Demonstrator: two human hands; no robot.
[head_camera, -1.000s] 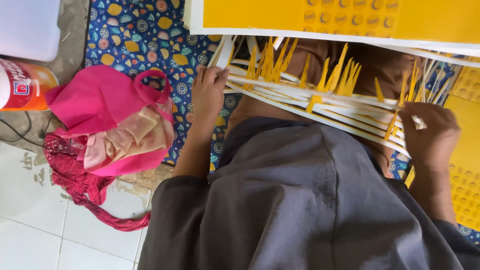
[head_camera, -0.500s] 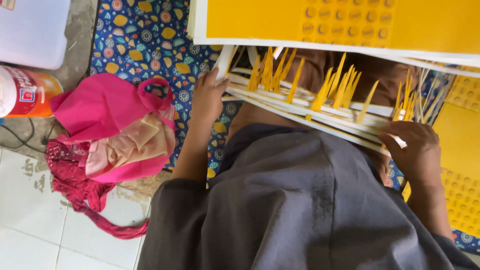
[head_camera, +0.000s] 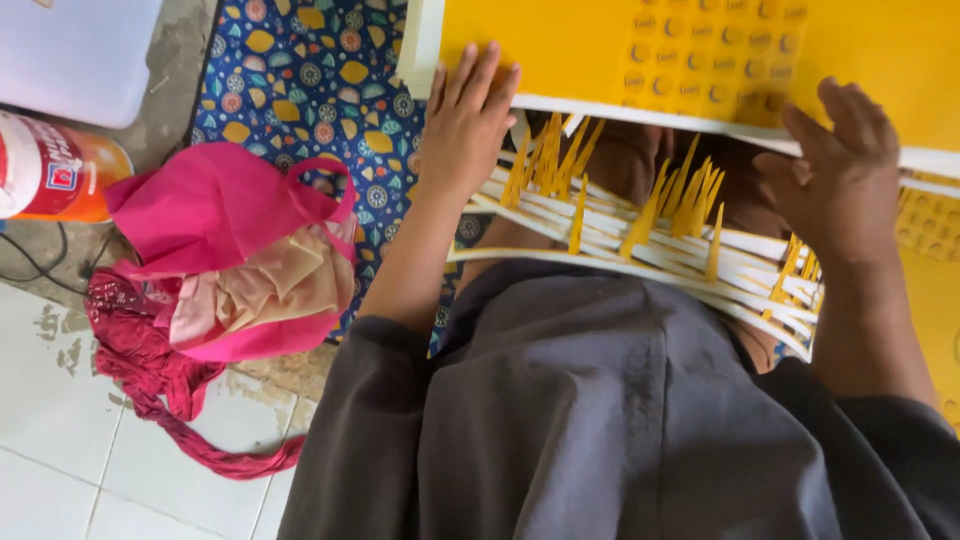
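- Head view, looking straight down: my left hand (head_camera: 468, 120) lies flat in the upper middle of the frame, fingers spread and apart, palm on the near white edge of the yellow studded board (head_camera: 600, 50) that fills the upper right.
- My right hand (head_camera: 840, 180) sits at the right of the frame, fingers loosely curled over the same white edge; the grip is not clamped on anything, and I cannot tell how much of the palm touches the board.
- Between my hands and just below the board's edge lies the stack of white strips (head_camera: 640, 255), running from centre to lower right across my lap, with pointed yellow tabs (head_camera: 690, 195) standing up out of them.
- My left fingertips are just beside the nearest yellow tabs; my right wrist passes over the right end of the strips.
- My grey garment (head_camera: 600, 430) fills the lower middle and lower right of the frame.
- A blue patterned mat (head_camera: 300, 80) shows in the upper left centre, under my left forearm.
- A pink bag (head_camera: 230, 250) with cloth spilling out of it lies at the left, partly on the mat, a dark red strap trailing over the white floor tiles (head_camera: 60, 470) in the lower left.
- An orange and white can (head_camera: 50, 165) lies on its side at the left edge, near a pale lid or box (head_camera: 80, 50) in the upper left corner.
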